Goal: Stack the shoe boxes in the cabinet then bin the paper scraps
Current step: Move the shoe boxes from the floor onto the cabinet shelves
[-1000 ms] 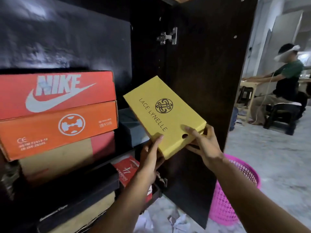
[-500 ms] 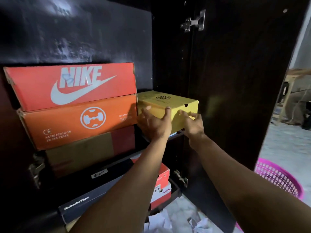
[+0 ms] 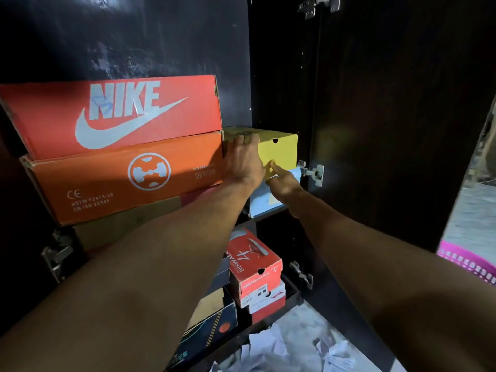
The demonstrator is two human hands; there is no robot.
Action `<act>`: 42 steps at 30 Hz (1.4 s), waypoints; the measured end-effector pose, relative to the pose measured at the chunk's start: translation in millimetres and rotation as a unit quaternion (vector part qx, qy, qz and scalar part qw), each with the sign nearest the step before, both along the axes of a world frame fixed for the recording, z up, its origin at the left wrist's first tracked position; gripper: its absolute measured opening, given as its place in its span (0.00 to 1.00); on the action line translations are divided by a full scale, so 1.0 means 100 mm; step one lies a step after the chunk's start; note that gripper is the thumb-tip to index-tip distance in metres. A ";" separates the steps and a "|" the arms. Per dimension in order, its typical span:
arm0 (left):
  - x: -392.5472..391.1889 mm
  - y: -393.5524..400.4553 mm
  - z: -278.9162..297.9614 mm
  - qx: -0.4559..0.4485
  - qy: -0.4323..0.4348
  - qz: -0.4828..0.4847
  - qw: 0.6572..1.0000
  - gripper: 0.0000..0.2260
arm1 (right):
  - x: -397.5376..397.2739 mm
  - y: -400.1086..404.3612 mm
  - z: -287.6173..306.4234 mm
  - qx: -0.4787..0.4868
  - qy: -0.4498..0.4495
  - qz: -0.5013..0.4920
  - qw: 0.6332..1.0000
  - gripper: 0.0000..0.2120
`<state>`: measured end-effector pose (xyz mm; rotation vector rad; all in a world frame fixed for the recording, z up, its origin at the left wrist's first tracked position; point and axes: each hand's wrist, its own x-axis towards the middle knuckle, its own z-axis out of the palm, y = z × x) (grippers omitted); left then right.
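Pushing yellow shoe box onto pale blue box on upper cabinet shelf, left hand gripping its near corner, right hand fingers straight against its front; paper scraps on floor, pink bin waiting

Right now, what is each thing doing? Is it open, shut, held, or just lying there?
Yellow box: lid shut, on the shelf atop a blue box, both hands on it.
Left hand: fingers over the yellow box's top edge.
Right hand: fingertips touching the box's front.
Cabinet door: open.
Nike box: shut, top of the stack.
Paper scraps: crumpled on the floor.
Pink bin: upright, contents hidden.
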<state>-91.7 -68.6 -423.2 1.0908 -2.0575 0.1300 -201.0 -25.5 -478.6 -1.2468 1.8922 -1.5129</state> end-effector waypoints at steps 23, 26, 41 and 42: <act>-1.22 3.25 -1.56 0.104 0.130 -0.478 0.862 0.14 | -0.97 4.62 -0.75 0.046 0.132 -0.197 0.970 0.08; -1.52 3.95 -2.00 0.216 0.072 -0.560 0.797 0.14 | -1.05 5.47 -1.11 0.075 0.077 -0.291 0.951 0.11; -2.44 7.16 -4.17 0.637 -0.279 -0.476 0.539 0.10 | -1.05 8.85 -3.47 0.160 -0.195 -0.700 0.668 0.05; -2.50 7.30 -4.27 0.650 -0.290 -0.468 0.524 0.14 | -1.11 8.97 -3.59 0.168 -0.199 -0.716 0.648 0.06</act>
